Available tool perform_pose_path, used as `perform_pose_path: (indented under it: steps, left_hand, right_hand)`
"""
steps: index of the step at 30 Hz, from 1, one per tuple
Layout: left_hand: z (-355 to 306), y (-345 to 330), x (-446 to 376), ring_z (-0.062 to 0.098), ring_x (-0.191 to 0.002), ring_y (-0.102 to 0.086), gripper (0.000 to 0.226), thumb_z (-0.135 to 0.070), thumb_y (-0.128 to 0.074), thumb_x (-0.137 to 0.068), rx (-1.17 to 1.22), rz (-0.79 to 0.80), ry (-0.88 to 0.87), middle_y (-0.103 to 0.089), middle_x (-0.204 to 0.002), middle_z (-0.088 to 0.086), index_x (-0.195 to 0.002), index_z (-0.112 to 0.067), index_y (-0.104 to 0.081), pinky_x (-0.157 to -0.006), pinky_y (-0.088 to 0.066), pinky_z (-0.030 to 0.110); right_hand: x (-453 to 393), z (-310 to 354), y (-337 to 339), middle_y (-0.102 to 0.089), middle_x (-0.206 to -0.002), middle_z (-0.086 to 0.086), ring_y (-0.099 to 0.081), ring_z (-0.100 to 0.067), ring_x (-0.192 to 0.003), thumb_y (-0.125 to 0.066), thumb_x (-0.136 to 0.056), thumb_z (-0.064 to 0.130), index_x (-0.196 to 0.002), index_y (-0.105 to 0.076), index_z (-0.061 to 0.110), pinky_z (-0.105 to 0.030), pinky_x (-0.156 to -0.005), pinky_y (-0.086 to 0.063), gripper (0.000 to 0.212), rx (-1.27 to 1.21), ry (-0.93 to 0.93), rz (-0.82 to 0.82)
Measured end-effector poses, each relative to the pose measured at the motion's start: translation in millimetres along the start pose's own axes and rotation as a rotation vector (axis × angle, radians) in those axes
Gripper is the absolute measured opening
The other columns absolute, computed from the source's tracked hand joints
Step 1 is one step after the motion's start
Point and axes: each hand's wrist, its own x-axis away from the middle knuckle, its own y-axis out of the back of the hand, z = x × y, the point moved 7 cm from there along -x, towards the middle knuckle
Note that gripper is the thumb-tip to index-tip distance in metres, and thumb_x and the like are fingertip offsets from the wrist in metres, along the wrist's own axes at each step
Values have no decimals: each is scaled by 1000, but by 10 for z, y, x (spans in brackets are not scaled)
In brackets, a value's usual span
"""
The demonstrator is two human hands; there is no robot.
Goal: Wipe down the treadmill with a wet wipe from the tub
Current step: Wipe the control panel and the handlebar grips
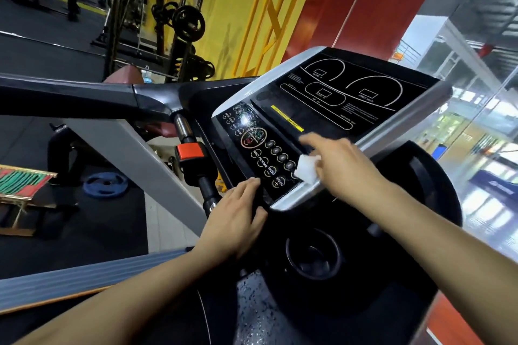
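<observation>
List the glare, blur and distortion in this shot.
Head view: a bright glare spot on the button panel washes out some icons; the right hand holding the wet wipe is motion-blurred at the fingertips; the left hand is sharper; wide-angle distortion bends the handrail; the whole frame is tilted.

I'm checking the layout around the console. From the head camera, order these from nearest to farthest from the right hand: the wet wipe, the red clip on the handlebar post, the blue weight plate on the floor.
Measured from the right hand:
1. Wet wipe: held in that hand, on the console's button panel.
2. Red clip: left of the console, on the post.
3. Blue weight plate: farther left, on the floor.
</observation>
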Motion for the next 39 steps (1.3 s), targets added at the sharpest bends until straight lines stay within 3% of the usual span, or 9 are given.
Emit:
perform_pose_path:
  steps: [3, 7, 11, 15, 21, 27, 32, 35, 39]
  left_hand:
    - [33, -46, -15, 16, -145, -34, 55, -32, -39, -102, 6, 32, 4, -30, -164, -8, -156, -23, -35, -113, -30, 34]
    - [59, -67, -32, 20, -142, -40, 79, -51, -15, -85, 12, 54, -10, -34, -162, -3, -154, -20, -39, -114, -32, 34]
    - [27, -36, -21, 22, -143, -38, 71, -46, -19, -92, 16, 35, -38, -35, -162, 0, -155, -21, -39, -116, -29, 34]
    - [-4, -43, -13, 28, -145, -34, 62, -48, -24, -97, -21, 62, -94, -37, -160, 9, -154, -31, -41, -119, -27, 38]
    - [-76, -96, -43, 29, -135, -50, 60, -48, -30, -94, -42, 124, -259, -53, -147, 8, -143, -26, -57, -112, -41, 44]
    - [-247, -19, -36, 32, -116, -63, 51, -43, -39, -95, -27, 71, -312, -62, -134, 9, -131, -18, -65, -96, -53, 43]
    - [-526, 36, -229, 22, -109, -64, 29, -32, -56, -99, 14, 8, -373, -65, -127, 1, -119, -16, -69, -94, -49, 29]
    - [-684, 65, -275, 17, -96, -65, 27, -37, -51, -96, 16, 1, -356, -67, -107, -5, -106, -19, -69, -79, -47, 27]
    - [-822, 17, -307, 14, -101, -65, 38, -47, -43, -92, -10, -26, -324, -66, -115, -11, -117, -27, -65, -82, -52, 31]
  right_hand:
    - [300, 262, -197, -68, -109, -5, -60, -33, -108, -46, -90, 13, -115, -66, 24, -43, -86, -51, 34, 71, 146, 39]
    - [611, 683, -501, -65, -107, 1, -58, -25, -107, -25, -90, 42, -106, -69, 24, -44, -87, -52, 50, 65, 360, 186]
    - [337, 21, -56, -66, -107, -4, -62, -30, -106, -34, -87, 52, -104, -70, 22, -43, -85, -54, 50, 92, 109, 55]
    - [187, -337, 209, -63, -100, -8, -60, -35, -102, -46, -91, 26, -93, -66, 14, -44, -81, -53, 23, 204, -76, -117]
    - [644, 450, -286, -69, -109, 1, -63, -24, -105, -39, -92, 41, -108, -71, 23, -37, -87, -54, 39, 162, 365, 44]
    - [345, -722, 581, -70, -116, -9, -63, -29, -111, -58, -86, 31, -109, -76, 17, -40, -96, -50, 32, -34, -109, -309]
    - [291, 67, -63, -65, -97, -9, -64, -32, -97, -61, -84, 21, -92, -72, 16, -44, -83, -55, 14, 170, 126, 79]
    - [417, 40, -102, -69, -96, -7, -63, -31, -99, -60, -85, 16, -94, -72, 14, -43, -87, -51, 15, 135, 379, -36]
    - [71, -854, 461, -67, -100, -10, -61, -31, -101, -50, -92, 15, -93, -69, 10, -43, -85, -49, 20, 113, 118, -246]
